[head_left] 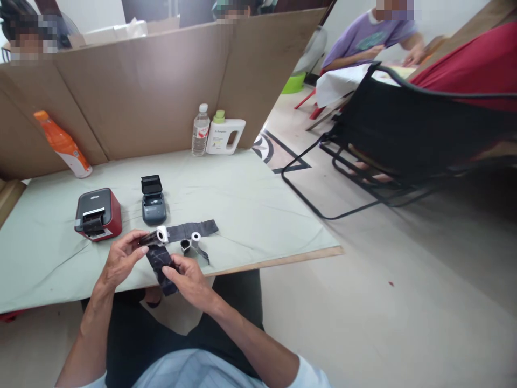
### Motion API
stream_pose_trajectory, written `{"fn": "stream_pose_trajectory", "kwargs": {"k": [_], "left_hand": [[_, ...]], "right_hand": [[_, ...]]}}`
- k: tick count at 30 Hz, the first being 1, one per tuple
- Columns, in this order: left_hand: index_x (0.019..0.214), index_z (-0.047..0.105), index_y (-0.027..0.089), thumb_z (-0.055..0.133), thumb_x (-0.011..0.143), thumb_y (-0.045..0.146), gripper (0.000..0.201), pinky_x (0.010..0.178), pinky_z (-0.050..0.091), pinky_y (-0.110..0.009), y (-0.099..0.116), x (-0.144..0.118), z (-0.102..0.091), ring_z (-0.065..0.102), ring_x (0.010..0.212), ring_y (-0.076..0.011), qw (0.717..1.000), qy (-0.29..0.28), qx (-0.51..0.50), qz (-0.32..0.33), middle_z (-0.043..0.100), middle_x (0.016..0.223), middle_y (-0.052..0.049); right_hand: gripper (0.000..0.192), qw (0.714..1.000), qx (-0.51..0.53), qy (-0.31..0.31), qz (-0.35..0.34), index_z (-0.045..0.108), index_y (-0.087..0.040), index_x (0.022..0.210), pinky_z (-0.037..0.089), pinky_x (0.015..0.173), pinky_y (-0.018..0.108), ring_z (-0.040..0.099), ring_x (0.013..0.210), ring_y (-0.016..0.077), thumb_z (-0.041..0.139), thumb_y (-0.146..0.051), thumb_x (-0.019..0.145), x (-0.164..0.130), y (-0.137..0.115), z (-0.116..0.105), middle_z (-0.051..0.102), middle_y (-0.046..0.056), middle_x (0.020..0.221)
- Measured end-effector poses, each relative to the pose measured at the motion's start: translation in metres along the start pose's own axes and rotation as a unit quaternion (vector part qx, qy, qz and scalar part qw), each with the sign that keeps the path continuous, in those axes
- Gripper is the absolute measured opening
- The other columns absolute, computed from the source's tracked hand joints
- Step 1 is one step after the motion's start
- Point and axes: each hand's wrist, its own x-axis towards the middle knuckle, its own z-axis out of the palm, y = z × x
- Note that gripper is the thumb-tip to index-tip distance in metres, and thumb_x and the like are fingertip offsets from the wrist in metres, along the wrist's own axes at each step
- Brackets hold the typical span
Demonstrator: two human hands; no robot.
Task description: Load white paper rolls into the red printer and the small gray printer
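My left hand [121,260] is closed around a dark paper roll [150,237] with a white core end, just above the table's front edge. From near the roll a loose black strip [158,258] hangs down past that edge. The fingers of my right hand [189,277] pinch this strip. Another dark strip [197,229] lies flat on the table behind the roll; whether the two join, I cannot tell. Right of them stand a small white roll [196,237] with a dark tail and a small dark roll [185,246].
A red and black label printer [99,213] and a small dark printer [154,207] with raised lid stand behind my hands. An orange bottle [64,144], water bottle [200,132] and white jug [220,139] line the cardboard wall [153,91]. A black folding chair [404,124] stands right.
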Motion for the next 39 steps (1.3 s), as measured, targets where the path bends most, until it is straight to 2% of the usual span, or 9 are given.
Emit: {"fn": "stream_pose_trajectory", "kwargs": {"k": [3, 6, 9, 14, 19, 23, 27, 31, 39], "left_hand": [[0.112, 0.074, 0.017, 0.083, 0.078, 0.042, 0.043, 0.090, 0.061, -0.039, -0.004, 0.005, -0.001, 0.073, 0.102, -0.0263, 0.999, 0.030, 0.006, -0.015, 0.077, 0.111, -0.012], [0.111, 0.074, 0.016, 0.083, 0.077, 0.040, 0.043, 0.088, 0.062, -0.038, -0.006, 0.010, -0.001, 0.074, 0.100, -0.0258, 0.999, 0.043, 0.012, -0.020, 0.077, 0.111, -0.011], [0.111, 0.074, 0.016, 0.081, 0.077, 0.038, 0.041, 0.086, 0.061, -0.037, -0.007, 0.015, 0.000, 0.074, 0.096, -0.0246, 0.998, 0.045, 0.028, -0.017, 0.077, 0.110, -0.011], [0.111, 0.074, 0.016, 0.075, 0.080, 0.035, 0.036, 0.083, 0.060, -0.036, -0.007, 0.024, -0.001, 0.072, 0.094, -0.0235, 0.993, 0.055, 0.103, 0.010, 0.077, 0.112, -0.011], [0.109, 0.076, 0.017, 0.069, 0.081, 0.032, 0.033, 0.074, 0.059, -0.033, -0.010, 0.042, -0.006, 0.071, 0.086, -0.0211, 0.975, 0.055, 0.209, 0.046, 0.076, 0.112, -0.010], [0.107, 0.076, 0.018, 0.065, 0.080, 0.027, 0.030, 0.074, 0.059, -0.034, -0.009, 0.074, -0.016, 0.070, 0.087, -0.0214, 0.955, 0.046, 0.280, 0.089, 0.076, 0.109, -0.009], [0.107, 0.076, 0.019, 0.062, 0.078, 0.020, 0.032, 0.089, 0.059, -0.039, -0.012, 0.120, -0.024, 0.071, 0.092, -0.0223, 0.933, 0.042, 0.338, 0.121, 0.076, 0.108, -0.009], [0.105, 0.077, 0.020, 0.061, 0.076, 0.016, 0.034, 0.100, 0.056, -0.042, -0.023, 0.158, -0.025, 0.071, 0.104, -0.0252, 0.919, 0.028, 0.379, 0.108, 0.077, 0.110, -0.008], [0.109, 0.080, 0.020, 0.063, 0.076, 0.018, 0.037, 0.108, 0.050, -0.043, -0.053, 0.179, -0.028, 0.069, 0.115, -0.0284, 0.900, 0.008, 0.427, 0.085, 0.079, 0.117, -0.009]], "right_hand": [[0.033, 0.997, 0.069, -0.002, 0.026, 0.064, -0.018, 0.085, 0.050, 0.057, 0.025, 0.058, 0.061, 0.0124, 0.073, -0.050, 0.087, -0.001, 0.004, 0.003, 0.064, -0.001, 0.071], [0.030, 0.998, 0.067, 0.015, 0.014, 0.067, -0.019, 0.090, 0.053, 0.060, 0.025, 0.062, 0.065, 0.0138, 0.074, -0.048, 0.086, -0.003, 0.001, 0.003, 0.068, 0.000, 0.075], [0.029, 0.998, 0.064, 0.017, 0.011, 0.067, -0.020, 0.106, 0.057, 0.065, 0.027, 0.066, 0.072, 0.0155, 0.072, -0.043, 0.088, -0.004, -0.005, 0.001, 0.072, 0.002, 0.086], [0.046, 0.999, 0.006, 0.044, -0.013, 0.056, -0.024, 0.136, 0.057, 0.071, 0.030, 0.068, 0.078, 0.0171, 0.064, -0.034, 0.092, -0.003, -0.009, -0.002, 0.073, 0.002, 0.091], [0.025, 0.982, -0.157, 0.047, -0.095, 0.074, -0.022, 0.109, 0.054, 0.070, 0.029, 0.064, 0.073, 0.0162, 0.057, -0.028, 0.092, 0.011, -0.013, -0.005, 0.074, 0.003, 0.089], [0.026, 0.967, -0.217, 0.033, -0.129, 0.076, -0.021, 0.105, 0.053, 0.070, 0.028, 0.064, 0.073, 0.0158, 0.054, -0.025, 0.091, 0.038, -0.026, -0.006, 0.074, 0.002, 0.089], [0.030, 0.968, -0.228, 0.018, -0.099, 0.075, -0.020, 0.108, 0.050, 0.060, 0.025, 0.056, 0.058, 0.0129, 0.053, -0.023, 0.088, 0.081, -0.031, -0.011, 0.067, -0.001, 0.075], [0.028, 0.980, -0.190, 0.020, -0.061, 0.074, -0.019, 0.103, 0.050, 0.056, 0.023, 0.054, 0.056, 0.0109, 0.053, -0.020, 0.084, 0.125, -0.023, -0.018, 0.067, -0.001, 0.075], [0.028, 0.975, -0.212, 0.046, -0.049, 0.074, -0.019, 0.098, 0.053, 0.059, 0.024, 0.058, 0.059, 0.0122, 0.053, -0.015, 0.081, 0.152, -0.005, -0.025, 0.068, 0.000, 0.074]]}}
